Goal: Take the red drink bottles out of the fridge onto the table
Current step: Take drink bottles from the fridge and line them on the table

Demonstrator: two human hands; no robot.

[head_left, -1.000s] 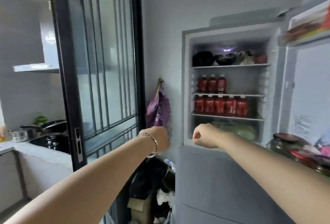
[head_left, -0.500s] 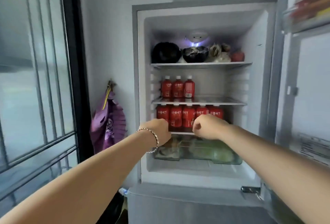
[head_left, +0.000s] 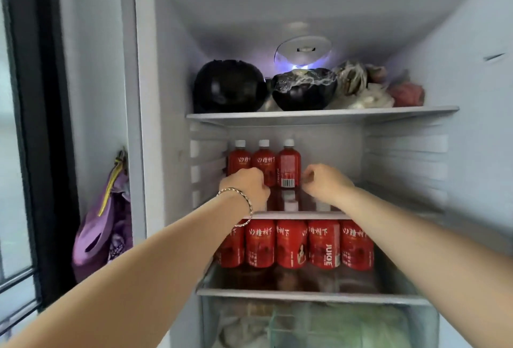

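The fridge (head_left: 144,98) stands open in front of me. Three red drink bottles (head_left: 289,163) with white caps stand at the back left of the middle shelf (head_left: 388,195). A row of several more red bottles (head_left: 323,245) fills the shelf below. My left hand (head_left: 245,186), a bracelet on its wrist, is curled in front of the two left upper bottles and hides their lower halves. My right hand (head_left: 326,184) is curled just right of the third bottle, fingertips close to its side. Neither hand plainly grips a bottle.
Two dark bowls (head_left: 229,86) and wrapped food sit on the top shelf under the fridge light. A clear crisper drawer (head_left: 319,322) with greens lies at the bottom. A purple bag (head_left: 102,225) hangs on the wall left of the fridge, beside a dark door frame (head_left: 41,125).
I have come much closer to the fridge. Both hands rose from the lower bottle row to the three bottles on the middle shelf, still curled.
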